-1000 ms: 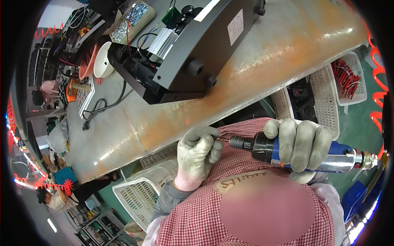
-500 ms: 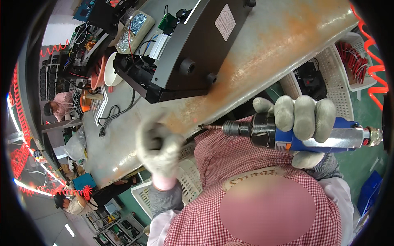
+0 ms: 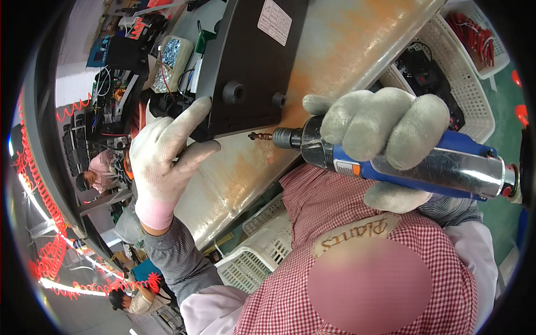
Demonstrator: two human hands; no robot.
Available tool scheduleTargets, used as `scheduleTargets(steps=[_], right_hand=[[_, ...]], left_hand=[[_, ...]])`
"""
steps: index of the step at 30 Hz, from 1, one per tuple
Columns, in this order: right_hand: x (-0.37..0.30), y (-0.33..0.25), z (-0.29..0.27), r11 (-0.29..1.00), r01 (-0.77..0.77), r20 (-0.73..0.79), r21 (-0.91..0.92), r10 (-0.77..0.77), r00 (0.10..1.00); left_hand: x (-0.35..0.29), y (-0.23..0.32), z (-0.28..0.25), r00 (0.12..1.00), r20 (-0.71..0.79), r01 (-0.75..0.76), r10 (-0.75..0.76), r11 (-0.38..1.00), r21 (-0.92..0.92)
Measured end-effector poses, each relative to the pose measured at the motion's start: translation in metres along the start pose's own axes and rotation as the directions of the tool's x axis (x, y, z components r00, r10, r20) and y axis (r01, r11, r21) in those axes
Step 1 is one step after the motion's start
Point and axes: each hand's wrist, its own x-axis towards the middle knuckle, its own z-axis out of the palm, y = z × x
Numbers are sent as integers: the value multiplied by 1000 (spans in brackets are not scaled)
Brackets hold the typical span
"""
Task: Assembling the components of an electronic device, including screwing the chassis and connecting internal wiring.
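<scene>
Black sheet metal makes up the case (image 3: 251,67) I have in view, standing on the worktop (image 3: 329,50) back from its near edge, a white label (image 3: 274,22) and two stubby round fittings (image 3: 234,92) on the side facing me. I have the right hand (image 3: 385,123), in a pale grey glove, wrapped firmly around a blue-and-silver power tool (image 3: 441,170), which is held across the worktop's near edge. Its coppery bit (image 3: 261,136) points left and shows just beside the case's lower edge; from this angle I cannot tell how close the two really are. The left hand (image 3: 162,156), gloved too, is at the case's left corner, index finger and thumb apart; I cannot tell whether they grip the metal or merely lie by it. Beyond the case, toward the worktop's far edge, I see a pale tray (image 3: 183,66) of small silvery pieces (image 3: 171,51) and a bit of green board (image 3: 204,40). Below the near edge, to the right, a white perforated basket (image 3: 472,84) holds black parts (image 3: 421,72), next to a white bin (image 3: 499,56) with bundled red wires (image 3: 472,36); to the left is another white basket (image 3: 251,265).
</scene>
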Motion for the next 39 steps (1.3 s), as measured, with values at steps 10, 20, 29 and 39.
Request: scheduleTargets(steps=[10,20,29,39], right_hand=[[7,0,5,986,-71,-4,-154,71,997],[-5,25,19,989,104,12,-101,-104,995],[0,16,29,960,122,207,-253,-69,976],[33,6,15,893,287,715,-347,54,697]], left_hand=[[-2,-15,11,997,-61,-61,57,995,-76],[0,-14,9,998,-46,-34,30,997,-68],[23,-5,-20,928,267,336,-260,893,-300],[49,2,-21,713,522,670,-468,675,-310]])
